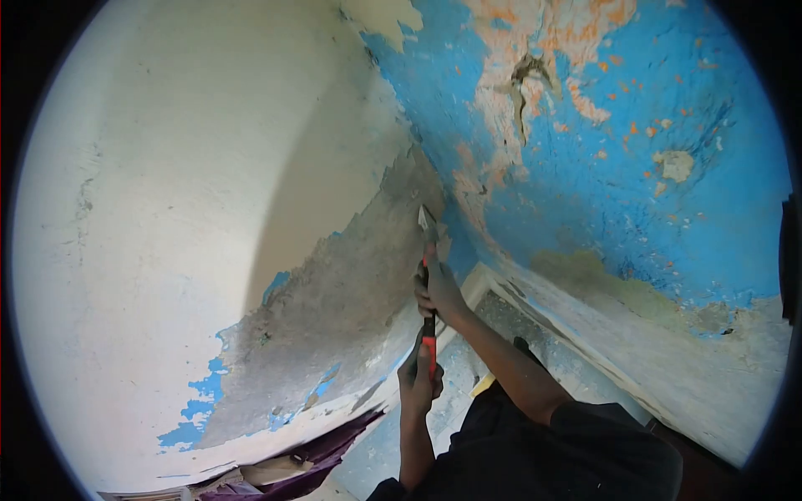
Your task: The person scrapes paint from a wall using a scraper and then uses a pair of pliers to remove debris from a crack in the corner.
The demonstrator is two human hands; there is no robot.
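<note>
A long-handled scraper (429, 324) with a red and black handle stands nearly upright in front of me, its metal blade pointing up at the wall corner. My right hand (441, 290) is closed around the upper handle, just below the blade. Lower down, my left hand (420, 376) wraps the red end of the grip. The blade overlaps a bare grey plaster patch (334, 292) on the left wall. Ragged edges of pale and blue paint border that patch.
To the right is a blue wall (601, 184) with peeling pink-orange patches and a dark crack (523, 92). Debris speckles the grey floor (388, 447). Dark purple material (334, 451) lies along the left wall's base, and a yellow object (482, 384) shows beside my dark clothing.
</note>
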